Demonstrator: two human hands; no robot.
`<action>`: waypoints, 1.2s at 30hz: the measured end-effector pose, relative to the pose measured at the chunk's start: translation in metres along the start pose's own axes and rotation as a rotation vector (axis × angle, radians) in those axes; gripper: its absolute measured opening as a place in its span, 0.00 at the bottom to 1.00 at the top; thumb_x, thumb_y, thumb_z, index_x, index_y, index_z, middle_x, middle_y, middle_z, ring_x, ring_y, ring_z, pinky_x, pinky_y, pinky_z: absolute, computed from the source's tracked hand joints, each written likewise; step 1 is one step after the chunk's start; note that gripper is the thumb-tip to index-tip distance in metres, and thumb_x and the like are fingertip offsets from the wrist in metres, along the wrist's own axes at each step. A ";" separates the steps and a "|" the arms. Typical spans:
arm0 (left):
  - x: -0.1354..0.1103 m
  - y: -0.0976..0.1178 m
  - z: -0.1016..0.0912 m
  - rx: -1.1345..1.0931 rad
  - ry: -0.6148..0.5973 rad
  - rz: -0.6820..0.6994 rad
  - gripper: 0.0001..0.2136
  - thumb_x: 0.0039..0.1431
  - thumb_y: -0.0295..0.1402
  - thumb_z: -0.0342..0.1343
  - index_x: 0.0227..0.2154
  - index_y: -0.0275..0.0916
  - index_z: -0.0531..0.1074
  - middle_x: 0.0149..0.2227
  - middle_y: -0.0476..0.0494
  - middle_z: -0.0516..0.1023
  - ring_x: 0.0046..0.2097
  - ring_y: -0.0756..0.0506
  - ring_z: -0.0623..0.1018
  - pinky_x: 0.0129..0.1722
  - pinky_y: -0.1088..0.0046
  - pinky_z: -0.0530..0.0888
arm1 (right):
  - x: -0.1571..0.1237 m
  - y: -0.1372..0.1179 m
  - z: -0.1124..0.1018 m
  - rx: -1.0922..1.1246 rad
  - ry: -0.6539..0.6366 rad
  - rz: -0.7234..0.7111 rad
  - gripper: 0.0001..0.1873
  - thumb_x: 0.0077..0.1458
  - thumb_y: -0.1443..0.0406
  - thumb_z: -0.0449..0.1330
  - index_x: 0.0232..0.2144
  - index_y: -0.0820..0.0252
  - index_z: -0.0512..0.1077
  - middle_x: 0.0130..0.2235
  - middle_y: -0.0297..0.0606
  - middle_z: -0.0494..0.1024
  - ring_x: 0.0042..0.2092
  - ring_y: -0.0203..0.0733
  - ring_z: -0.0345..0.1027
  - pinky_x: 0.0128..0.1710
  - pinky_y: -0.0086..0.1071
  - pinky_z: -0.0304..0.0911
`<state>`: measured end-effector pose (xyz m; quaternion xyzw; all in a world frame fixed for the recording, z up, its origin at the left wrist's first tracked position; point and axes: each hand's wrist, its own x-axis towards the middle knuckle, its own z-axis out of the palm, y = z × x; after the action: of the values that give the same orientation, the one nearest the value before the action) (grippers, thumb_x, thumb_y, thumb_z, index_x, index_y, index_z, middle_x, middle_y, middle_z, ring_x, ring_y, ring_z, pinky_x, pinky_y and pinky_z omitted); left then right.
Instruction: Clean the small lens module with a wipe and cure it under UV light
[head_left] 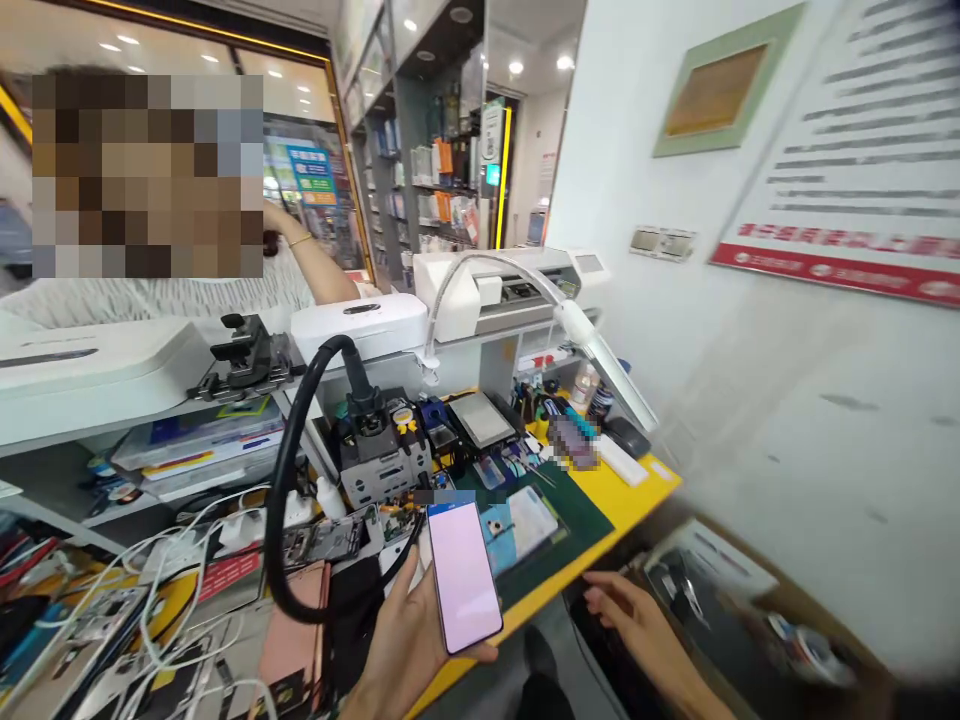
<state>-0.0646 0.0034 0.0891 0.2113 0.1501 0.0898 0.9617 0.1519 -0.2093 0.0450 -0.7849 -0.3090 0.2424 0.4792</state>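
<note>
My left hand (409, 640) holds a smartphone (463, 575) upright over the front edge of the yellow workbench (637, 490); its screen glows pale pink. My thumb shows along the phone's left side and my fingers curl under its bottom edge. My right hand (637, 625) is lower right, below the bench edge, with its fingers stretched out and nothing in them, above a dark open drawer (720, 600) of small items.
A green work mat (577, 520) lies on the bench with tools and phone parts. A soldering station (382, 455) and a thick black hose (281, 520) stand to the left, amid white cables. White machines line the shelf. Another person's arm (315, 265) is behind the counter.
</note>
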 end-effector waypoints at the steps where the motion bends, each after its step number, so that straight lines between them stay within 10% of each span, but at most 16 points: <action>1: 0.017 0.001 0.001 -0.024 0.005 0.025 0.34 0.66 0.54 0.39 0.67 0.37 0.52 0.54 0.27 0.72 0.48 0.28 0.75 0.41 0.46 0.74 | 0.036 -0.007 -0.007 0.031 -0.063 -0.033 0.20 0.63 0.50 0.55 0.44 0.60 0.74 0.37 0.41 0.79 0.40 0.48 0.74 0.39 0.39 0.70; 6: 0.083 0.008 0.000 -0.144 0.101 0.167 0.32 0.66 0.54 0.39 0.67 0.42 0.52 0.54 0.30 0.73 0.48 0.29 0.75 0.38 0.52 0.74 | 0.165 -0.049 -0.012 0.166 -0.386 -0.135 0.21 0.62 0.52 0.54 0.49 0.59 0.73 0.39 0.42 0.77 0.42 0.48 0.71 0.41 0.39 0.66; 12: 0.125 0.017 -0.036 -0.219 0.118 0.165 0.32 0.65 0.55 0.40 0.64 0.41 0.61 0.54 0.31 0.73 0.52 0.29 0.74 0.44 0.53 0.73 | 0.234 -0.026 0.006 0.319 -0.621 -0.078 0.20 0.61 0.54 0.53 0.48 0.59 0.73 0.42 0.44 0.75 0.41 0.47 0.71 0.38 0.39 0.65; 25: 0.181 0.000 -0.088 0.057 -0.061 0.248 0.35 0.65 0.56 0.36 0.65 0.36 0.57 0.57 0.29 0.70 0.53 0.26 0.72 0.42 0.52 0.73 | 0.256 0.015 0.080 0.562 -1.061 -0.059 0.28 0.51 0.65 0.56 0.56 0.55 0.68 0.51 0.42 0.74 0.52 0.53 0.67 0.49 0.46 0.63; 36: 0.189 -0.015 -0.084 0.354 0.129 0.354 0.25 0.66 0.47 0.47 0.60 0.39 0.62 0.51 0.32 0.75 0.43 0.33 0.80 0.31 0.59 0.78 | 0.244 0.024 0.088 0.679 -0.998 -0.208 0.26 0.47 0.71 0.56 0.51 0.61 0.69 0.52 0.44 0.74 0.51 0.50 0.68 0.44 0.42 0.66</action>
<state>0.0872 0.0668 -0.0377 0.3929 0.1853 0.2423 0.8675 0.2668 0.0104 -0.0344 -0.3457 -0.4767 0.6177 0.5213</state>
